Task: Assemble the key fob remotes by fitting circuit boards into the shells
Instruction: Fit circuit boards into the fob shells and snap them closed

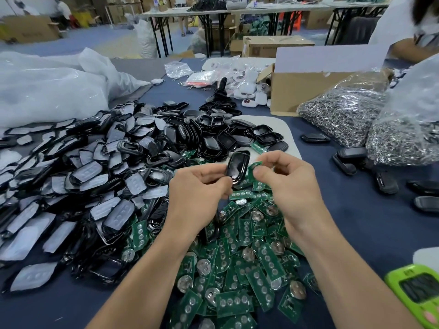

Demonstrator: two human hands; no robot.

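My left hand grips a black key fob shell, held upright with its hollow side toward me. Just right of it, my right hand pinches a small green circuit board between thumb and fingers, close beside the shell's right edge. Below both hands lies a heap of green circuit boards with round coin cells and button pads. A large pile of black shells and film-covered button fronts spreads over the left of the table.
Several closed black fobs lie at the right. Bags of metal key rings and a cardboard box stand at the back right. White plastic bags fill the back left. A green device sits at the lower right. Another person is at the far right.
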